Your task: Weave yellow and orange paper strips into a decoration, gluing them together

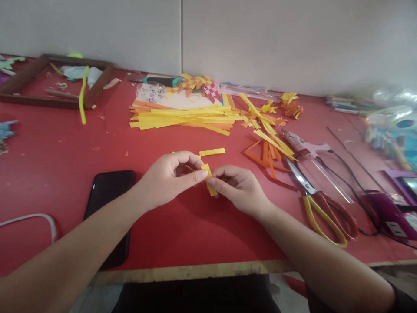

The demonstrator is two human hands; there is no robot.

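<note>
A short folded strip of yellow paper (211, 189) is pinched between my two hands, a little above the red table. My left hand (177, 176) grips its upper part with thumb and fingers. Lower down on the same strip, the thumb and fingers of my right hand (237, 187) close on it from the right. Just behind the hands lies another short yellow paper strip (212, 152), and part of one more shows behind my left fingers. The undersides of both hands are hidden.
Long yellow strips (182, 116) lie at the back, near orange strips (269, 156). To the right are scissors (312, 191), a glue gun (302, 145) with its cord, and a purple device (391, 213). A black phone (110, 187) lies left; a brown wooden frame (39, 102) stands far left.
</note>
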